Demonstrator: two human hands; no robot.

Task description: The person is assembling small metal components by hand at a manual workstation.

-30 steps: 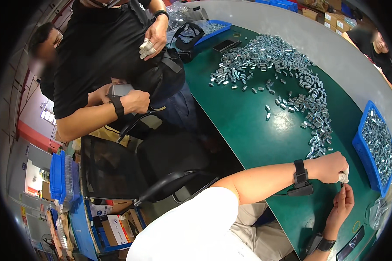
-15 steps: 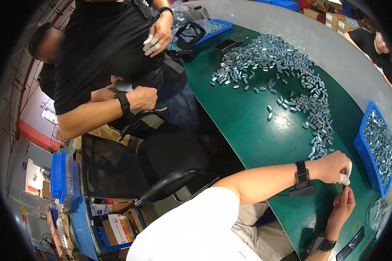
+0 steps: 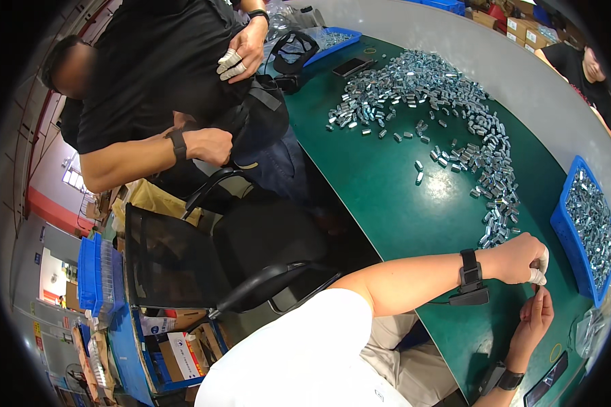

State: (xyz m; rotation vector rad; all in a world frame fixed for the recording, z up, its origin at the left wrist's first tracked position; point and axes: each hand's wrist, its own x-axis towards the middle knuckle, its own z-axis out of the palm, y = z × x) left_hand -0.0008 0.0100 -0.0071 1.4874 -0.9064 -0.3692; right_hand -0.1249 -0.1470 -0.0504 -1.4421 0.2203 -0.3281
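My left hand (image 3: 519,260) is closed, with white tape on some of its fingers, above the green table (image 3: 387,197). Just below it, my right hand (image 3: 538,315) is also closed, thumb and fingers pinched together. The fingertips of both hands meet at a tiny dark thing, too small to name. Beyond my left hand spreads a long curved heap of small shiny metal pieces (image 3: 497,197), short and nut-like. More of the same fill a blue basket (image 3: 567,234) to the right of my hands. Each of my wrists wears a black band with a box on it.
A phone (image 3: 546,378) and a yellow rubber band (image 3: 556,352) lie near my right wrist, with clear plastic bags (image 3: 590,334) beside. A person in black (image 3: 163,81) stands left of the table by a black chair (image 3: 265,237). Another phone (image 3: 352,66) and a black cap (image 3: 295,53) are at the far end.
My hands stay almost in place, fingertips still together. The standing person's lower hand has shifted slightly left, and the dark flat object by it no longer shows.
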